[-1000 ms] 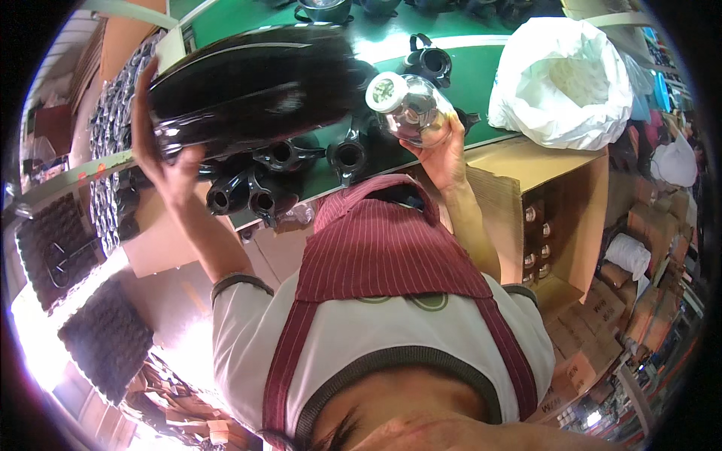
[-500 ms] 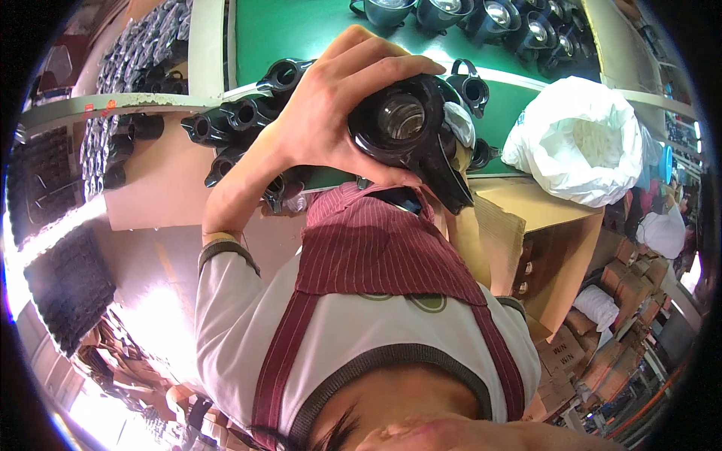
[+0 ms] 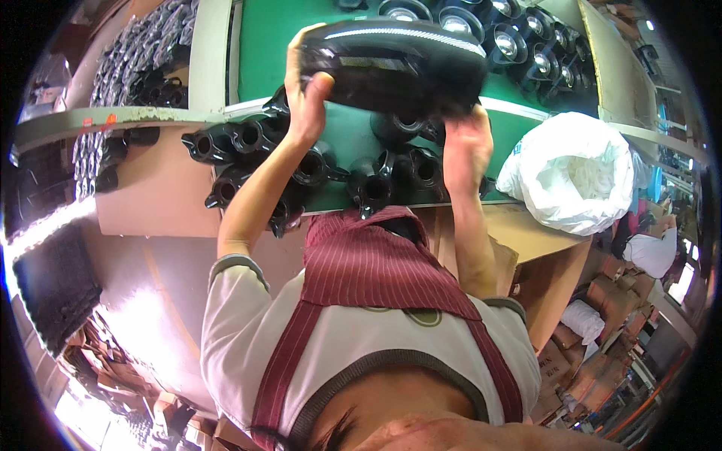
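Black spouted jugs (image 3: 218, 143) at green table's (image 3: 259, 45) near edge, left part. Left hand (image 3: 307, 101) over table, thumb and fingers gripping one end of glossy black vessel (image 3: 395, 68). Vessel on its side, held up above table's middle, blurred. Right hand (image 3: 466, 150) at its other end, blurred, can't tell finger state. White bag (image 3: 526, 177) at table's right end; open cardboard box (image 3: 541, 237) by table's near right corner.

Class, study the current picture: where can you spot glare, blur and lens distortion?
Head view: white glare washes out part of the lower left; a bright streak runs along the black vessel, whose right end is blurred, like the right hand; the pale rail bends toward the picture's dark rim.
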Motion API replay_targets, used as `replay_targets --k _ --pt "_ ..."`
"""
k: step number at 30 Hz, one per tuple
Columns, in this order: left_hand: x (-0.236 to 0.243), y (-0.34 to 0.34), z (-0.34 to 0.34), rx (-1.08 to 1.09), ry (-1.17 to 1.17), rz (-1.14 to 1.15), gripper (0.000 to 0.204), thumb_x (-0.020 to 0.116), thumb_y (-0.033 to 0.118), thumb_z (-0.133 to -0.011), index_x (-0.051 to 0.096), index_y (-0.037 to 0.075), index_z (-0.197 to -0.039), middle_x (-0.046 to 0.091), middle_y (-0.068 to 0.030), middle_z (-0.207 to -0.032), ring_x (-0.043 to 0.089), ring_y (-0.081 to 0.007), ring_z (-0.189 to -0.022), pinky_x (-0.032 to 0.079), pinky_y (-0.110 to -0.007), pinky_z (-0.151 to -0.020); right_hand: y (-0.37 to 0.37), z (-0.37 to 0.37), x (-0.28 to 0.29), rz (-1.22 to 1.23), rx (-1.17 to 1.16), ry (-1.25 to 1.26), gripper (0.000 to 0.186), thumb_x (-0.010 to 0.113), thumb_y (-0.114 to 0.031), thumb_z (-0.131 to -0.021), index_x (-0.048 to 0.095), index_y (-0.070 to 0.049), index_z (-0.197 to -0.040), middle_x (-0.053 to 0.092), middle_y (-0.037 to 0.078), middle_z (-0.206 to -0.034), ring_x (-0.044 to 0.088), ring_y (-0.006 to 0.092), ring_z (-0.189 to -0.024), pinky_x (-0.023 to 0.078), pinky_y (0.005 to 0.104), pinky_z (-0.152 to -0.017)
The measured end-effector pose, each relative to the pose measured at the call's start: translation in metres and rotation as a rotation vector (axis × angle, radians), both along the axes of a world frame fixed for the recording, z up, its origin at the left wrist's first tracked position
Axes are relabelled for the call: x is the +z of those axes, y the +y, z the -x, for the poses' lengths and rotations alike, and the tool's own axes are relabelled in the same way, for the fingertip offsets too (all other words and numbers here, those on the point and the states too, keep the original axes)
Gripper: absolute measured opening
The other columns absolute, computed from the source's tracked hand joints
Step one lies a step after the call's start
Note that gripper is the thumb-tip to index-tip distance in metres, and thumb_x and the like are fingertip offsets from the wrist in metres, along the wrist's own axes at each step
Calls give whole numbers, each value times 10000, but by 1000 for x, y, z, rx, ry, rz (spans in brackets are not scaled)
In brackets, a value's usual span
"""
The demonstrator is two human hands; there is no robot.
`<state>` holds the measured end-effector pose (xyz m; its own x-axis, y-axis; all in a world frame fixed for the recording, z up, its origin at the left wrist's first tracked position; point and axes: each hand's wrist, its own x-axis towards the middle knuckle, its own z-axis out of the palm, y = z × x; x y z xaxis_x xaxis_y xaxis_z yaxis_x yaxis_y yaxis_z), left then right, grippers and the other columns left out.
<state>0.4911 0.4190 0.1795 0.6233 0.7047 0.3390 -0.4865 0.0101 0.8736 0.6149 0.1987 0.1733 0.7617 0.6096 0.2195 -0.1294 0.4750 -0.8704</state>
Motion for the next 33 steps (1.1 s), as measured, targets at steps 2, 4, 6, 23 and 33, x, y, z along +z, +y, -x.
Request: replay_targets --k 2,4,6,23,33 --pt "-70 35 -4 18 -16 269 925 697 627 -853 333 68 -1494 510 -103 -1331 508 -212 -1237 398 -378 -1093 59 -8 19 221 -87 -396 486 865 17 -725 612 39 -1139 517 181 -1448 548 269 -1290 424 396 -1110" --pt "-93 67 -12 189 118 249 842 607 566 -950 283 37 -1520 466 -121 -1376 484 -229 -1269 339 -377 -1140 108 -38 -5 217 -116 -533 389 886 -42 -716 660 32 -1024 620 170 -1342 607 229 -1213 475 352 -1047" --pt "-72 77 -11 390 357 138 738 517 435 -1043 212 0 -1556 370 -182 -1469 413 -265 -1355 321 -388 -1151 153 -58 -19 216 -216 -857 393 898 -94 -676 663 5 -976 696 128 -1217 678 222 -1073 519 299 -939" --pt "-46 -11 67 85 573 -348 206 582 29 -986 654 -14 -1174 710 -82 -1006 659 -128 -902 519 -258 -844 221 -134 -135 509 -203 -1584 169 600 -174 -870 650 -67 -991 625 123 -973 640 311 -936 553 410 -795" --pt "14 -142 -127 -480 279 -708 221 639 10 -945 666 -3 -1163 720 -101 -921 697 -140 -846 535 -282 -807 -143 -70 40 764 -494 -1357 122 726 -231 -882 715 -115 -919 678 86 -801 660 256 -711 538 341 -628"
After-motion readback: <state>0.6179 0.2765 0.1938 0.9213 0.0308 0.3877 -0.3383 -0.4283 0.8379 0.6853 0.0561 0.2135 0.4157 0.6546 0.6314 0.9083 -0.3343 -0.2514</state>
